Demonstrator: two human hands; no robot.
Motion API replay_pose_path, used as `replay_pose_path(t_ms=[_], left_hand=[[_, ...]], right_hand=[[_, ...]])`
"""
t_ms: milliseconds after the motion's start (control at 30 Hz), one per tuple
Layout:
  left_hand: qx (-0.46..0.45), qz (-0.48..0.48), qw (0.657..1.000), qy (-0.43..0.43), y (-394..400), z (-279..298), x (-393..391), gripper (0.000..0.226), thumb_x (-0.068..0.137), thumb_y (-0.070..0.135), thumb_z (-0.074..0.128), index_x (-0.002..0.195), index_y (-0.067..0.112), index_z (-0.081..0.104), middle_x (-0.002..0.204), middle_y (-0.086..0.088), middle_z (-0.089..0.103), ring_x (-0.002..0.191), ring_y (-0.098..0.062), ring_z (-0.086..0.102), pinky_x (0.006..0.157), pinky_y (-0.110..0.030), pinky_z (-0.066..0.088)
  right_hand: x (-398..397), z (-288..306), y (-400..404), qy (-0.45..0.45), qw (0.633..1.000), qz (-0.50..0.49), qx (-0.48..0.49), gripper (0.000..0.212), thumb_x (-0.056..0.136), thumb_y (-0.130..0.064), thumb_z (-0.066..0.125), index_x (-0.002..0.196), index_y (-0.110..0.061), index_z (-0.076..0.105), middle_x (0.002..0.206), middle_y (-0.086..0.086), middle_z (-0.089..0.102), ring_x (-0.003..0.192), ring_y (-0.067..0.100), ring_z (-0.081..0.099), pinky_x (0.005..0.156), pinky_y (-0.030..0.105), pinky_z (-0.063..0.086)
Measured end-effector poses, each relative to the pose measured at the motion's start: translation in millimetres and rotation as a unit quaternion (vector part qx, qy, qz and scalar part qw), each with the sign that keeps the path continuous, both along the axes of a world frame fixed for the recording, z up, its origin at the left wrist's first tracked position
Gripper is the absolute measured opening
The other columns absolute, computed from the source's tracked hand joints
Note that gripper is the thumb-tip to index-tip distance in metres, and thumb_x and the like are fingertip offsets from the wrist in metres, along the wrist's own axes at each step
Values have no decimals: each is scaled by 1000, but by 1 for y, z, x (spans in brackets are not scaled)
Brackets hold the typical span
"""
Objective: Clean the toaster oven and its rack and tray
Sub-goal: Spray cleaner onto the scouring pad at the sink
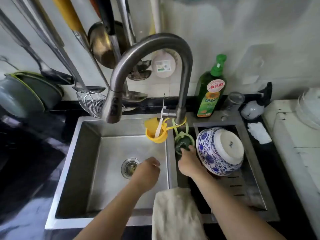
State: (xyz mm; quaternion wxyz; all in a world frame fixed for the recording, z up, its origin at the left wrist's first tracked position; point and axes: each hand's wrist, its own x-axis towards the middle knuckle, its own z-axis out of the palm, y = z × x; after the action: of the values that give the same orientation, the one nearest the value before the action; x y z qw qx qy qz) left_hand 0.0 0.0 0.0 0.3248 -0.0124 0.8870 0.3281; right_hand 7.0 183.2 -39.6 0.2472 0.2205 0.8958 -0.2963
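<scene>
Reaching with our right hand (187, 161) along the sink (81, 153) divider, we pinch the dark green scrubber (181, 142) hanging just beyond our fingertips, while our left hand (147, 168) hovers loosely curled, holding nothing, over the basin.

The right hand (187, 162) covers the lower part of the green scrubber (183, 143); its fingertips are out of sight. The left hand (147, 172) hides its own fingers. The towel (176, 213) is cut off by the bottom edge. The bottle (210, 94) label is too blurred to read fully.
</scene>
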Motion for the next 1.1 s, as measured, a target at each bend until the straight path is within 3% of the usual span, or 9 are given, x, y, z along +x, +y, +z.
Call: replay_pose_path(t_ms=[167, 333, 600, 667, 733, 867, 933, 1000, 1100], left_hand=[[10, 71, 997, 11, -38, -5, 17, 25, 97, 11, 54, 94, 34, 63, 87, 10, 68, 72, -5, 62, 57, -8, 41], [21, 136, 990, -23, -68, -5, 40, 27, 95, 10, 56, 92, 34, 67, 92, 3, 71, 84, -23, 69, 78, -33, 54], [94, 192, 977, -23, -66, 10, 59, 17, 96, 12, 63, 98, 27, 71, 90, 2, 74, 76, -17, 71, 85, -47, 57], [118, 166, 979, 11, -54, 18, 64, 24, 95, 13, 66, 103, 35, 69, 95, 5, 72, 83, -17, 70, 83, -39, 58], [134, 101, 983, 76, -39, 30, 71, 48, 92, 11, 74, 123, 44, 58, 120, 13, 61, 99, -3, 64, 80, -17, 53], [163, -49, 971, 167, -11, 47, 70, 91, 83, 26, 87, 157, 40, 34, 151, 21, 30, 139, 11, 31, 111, -11, 33], [203, -30, 969, 135, 7, 55, 67, 58, 86, 25, 84, 137, 41, 61, 138, 19, 53, 126, 9, 49, 106, -19, 43], [229, 44, 968, 96, 22, 63, 64, 11, 93, 19, 76, 102, 26, 75, 90, 14, 70, 79, -3, 63, 75, -26, 51], [212, 108, 968, 84, 39, 70, 66, 7, 95, 15, 73, 90, 17, 69, 62, 5, 62, 55, -19, 52, 56, -33, 43]], right_hand=[[-37, -10, -3, -71, 996, -46, 2, 50, 96, -7, 42, 146, -2, 36, 162, 12, -21, 136, 37, 40, 104, 38, 41], [-35, -9, -7, -49, 998, -32, 11, 59, 95, -7, 46, 150, 2, 26, 164, 4, -11, 135, 32, 42, 104, 38, 42], [21, 51, -18, 148, 988, -7, 34, 57, 92, 2, 47, 147, -3, 33, 163, -1, 6, 116, 28, 59, 90, 37, 51], [45, 67, -13, 221, 975, 7, 29, 53, 92, 1, 50, 144, -5, 41, 160, -5, 16, 118, 22, 59, 93, 35, 51], [70, 86, -7, 253, 966, -12, -47, 48, 95, 1, 48, 142, -7, 48, 153, -12, 28, 110, 15, 64, 96, 34, 51], [111, 131, -2, 181, 897, -166, -367, 41, 97, 8, 42, 120, -18, 65, 122, -6, 67, 81, 14, 73, 65, 24, 55], [120, 136, 3, 129, 846, -236, -459, 38, 97, 10, 43, 114, -14, 67, 87, 5, 75, 74, 17, 72, 58, 22, 50], [123, 133, 10, 106, 824, -273, -486, 27, 97, 4, 51, 112, -10, 69, 78, 7, 71, 69, 17, 67, 58, 23, 50], [124, 123, 21, 150, 885, -201, -393, 18, 93, -22, 67, 111, -21, 66, 98, -5, 70, 79, 9, 68, 70, 24, 52]])
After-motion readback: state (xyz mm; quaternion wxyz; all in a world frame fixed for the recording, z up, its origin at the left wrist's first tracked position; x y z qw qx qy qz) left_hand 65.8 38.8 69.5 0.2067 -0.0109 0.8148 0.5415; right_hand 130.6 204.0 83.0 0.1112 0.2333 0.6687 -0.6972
